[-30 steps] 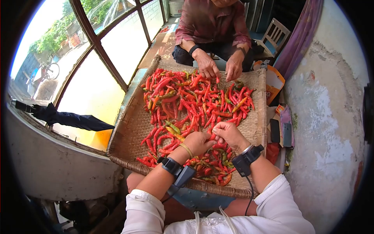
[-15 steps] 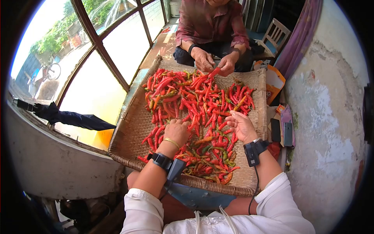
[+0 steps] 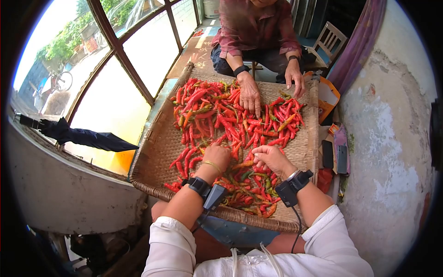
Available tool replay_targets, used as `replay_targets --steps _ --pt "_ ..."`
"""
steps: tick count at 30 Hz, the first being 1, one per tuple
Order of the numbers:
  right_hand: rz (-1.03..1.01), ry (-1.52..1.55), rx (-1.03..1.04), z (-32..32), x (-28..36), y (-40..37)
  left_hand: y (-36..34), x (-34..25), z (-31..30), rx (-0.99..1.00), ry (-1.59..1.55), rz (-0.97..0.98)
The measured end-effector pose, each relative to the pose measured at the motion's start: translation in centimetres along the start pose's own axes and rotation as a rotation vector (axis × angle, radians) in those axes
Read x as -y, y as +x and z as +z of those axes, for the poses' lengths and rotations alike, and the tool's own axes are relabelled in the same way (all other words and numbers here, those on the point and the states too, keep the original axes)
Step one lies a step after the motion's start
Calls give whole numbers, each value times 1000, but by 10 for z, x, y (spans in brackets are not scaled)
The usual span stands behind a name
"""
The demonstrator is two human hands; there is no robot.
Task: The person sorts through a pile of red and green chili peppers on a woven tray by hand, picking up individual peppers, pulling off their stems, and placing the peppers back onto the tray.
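Red chili peppers (image 3: 226,124), some of them greenish or orange, lie heaped in a shallow woven tray (image 3: 159,134). My left hand (image 3: 217,158) is over the middle of the tray among the chilies, its fingers curled in; whatever is between them is hidden. To its right, my right hand (image 3: 273,159) has thumb and forefinger pinched together just above the peppers, and I cannot make out what is in that pinch. Both hands are close together but apart. A smaller group of duller, mixed-colour chilies (image 3: 258,184) lies nearest me, below my hands.
Across the tray a person (image 3: 258,27) sits with one hand (image 3: 249,94) on the chilies and the other over the far right rim. A folded umbrella (image 3: 97,138) lies at the window on the left. Phones (image 3: 342,159) and a wooden chair (image 3: 328,44) are on the right.
My right hand has moved left and inward, its fingers closing to a pinch. My left hand shifted slightly right. The other person's hands separated, one lowering onto the chilies.
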State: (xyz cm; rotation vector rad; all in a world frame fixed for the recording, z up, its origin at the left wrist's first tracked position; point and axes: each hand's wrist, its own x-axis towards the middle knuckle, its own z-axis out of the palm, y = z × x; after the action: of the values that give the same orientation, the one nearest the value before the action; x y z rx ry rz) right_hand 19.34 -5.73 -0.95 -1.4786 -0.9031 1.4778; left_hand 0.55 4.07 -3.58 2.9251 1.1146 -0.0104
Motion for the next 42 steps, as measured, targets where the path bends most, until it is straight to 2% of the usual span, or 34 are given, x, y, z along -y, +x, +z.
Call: replay_targets --steps 1,5,7,12,14,17,18,20,22,25,26,28,30,31,32,33,34,36,38,40,41,42 --pt "10 -45 8 0 -1 1 1 0 -4 61 11 11" --pt "20 -152 59 3 -6 1 1 -8 -9 53 -46 84" --pt "13 -172 45 9 -2 -2 -3 -21 -18 -185 -245 167" --pt "-47 -85 77 14 -1 -6 -5 -40 -27 -277 -510 240" --pt "-108 -83 -54 15 -6 -3 -6 -43 -27 -280 -625 181" --pt "-133 -127 -77 5 8 -5 -4 -40 -25 -287 -797 218" --pt "-125 -65 -92 0 12 -6 -4 -37 -28 -279 -802 216" --pt "-78 25 -165 -15 19 -3 -7 -29 -36 -31 -707 86" --pt "-176 228 -258 -32 20 3 -5 -17 -30 -164 -536 79" --pt "-303 647 -366 -46 23 4 -4 -2 -25 -195 -411 21" --pt "-300 650 -368 -47 21 5 -4 1 -24 -178 -311 -4" --pt "-147 670 -287 -49 16 7 -3 1 -25 -158 -211 -26" --pt "-127 590 -271 -39 11 6 -2 -1 -29 -23 -236 -93" --pt "-87 453 -170 -32 11 5 -1 -2 -29 -22 -237 -93" --pt "-45 318 -69 -26 10 5 0 -4 -30 -184 -276 -49" --pt "-53 184 -51 -18 9 5 0 -5 -32 -345 -311 -5" --pt "-52 188 -52 -13 9 4 0 -7 -41 -341 -310 -3" --pt "-187 -271 36 -3 12 0 -4 -11 -62 -417 -592 -35" --pt "-184 -215 57 8 10 -4 -4 -10 -59 -349 -678 -69" --pt "-186 -147 180 14 6 -7 -2 -12 -51 -227 -1163 -123" --pt "-206 -178 211 16 3 -7 -1 -16 -48 -227 -1164 -123" --pt "-204 -180 210 18 3 -8 0 -23 -47 -184 -1326 -158"
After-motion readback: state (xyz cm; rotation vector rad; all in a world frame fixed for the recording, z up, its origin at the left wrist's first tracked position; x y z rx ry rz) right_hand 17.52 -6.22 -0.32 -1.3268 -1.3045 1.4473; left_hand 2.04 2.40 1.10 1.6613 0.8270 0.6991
